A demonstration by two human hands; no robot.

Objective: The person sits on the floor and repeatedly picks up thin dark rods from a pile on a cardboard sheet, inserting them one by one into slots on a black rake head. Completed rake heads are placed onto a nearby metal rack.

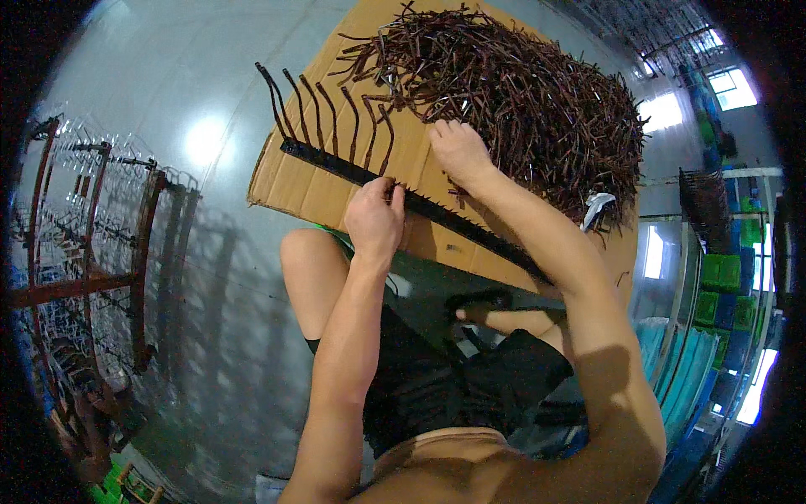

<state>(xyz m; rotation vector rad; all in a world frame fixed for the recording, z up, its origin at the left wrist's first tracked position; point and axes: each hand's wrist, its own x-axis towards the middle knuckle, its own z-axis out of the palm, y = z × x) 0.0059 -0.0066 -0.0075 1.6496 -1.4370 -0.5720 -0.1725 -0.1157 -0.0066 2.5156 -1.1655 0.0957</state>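
A long black bar with a row of small teeth (470, 227) lies slantwise across a cardboard sheet. Several thin, bent dark-brown strips (335, 126) stand out from its far left part, side by side. My left hand (375, 220) is closed at the bar's edge, just right of the last strip, thumb and fingers pinched on it. Beyond the bar, my right hand (460, 154) has its fingers curled together at the near left edge of a big heap of similar brown strips (537, 109). What it holds, if anything, is hidden.
The cardboard sheet (306, 186) rests on a grey floor (210, 252). A whitish scrap (597, 207) lies at the heap's right edge. On the left stands a brown rack (84, 286) with many wire-like pieces. Green bins (720, 273) and shelving are at the right.
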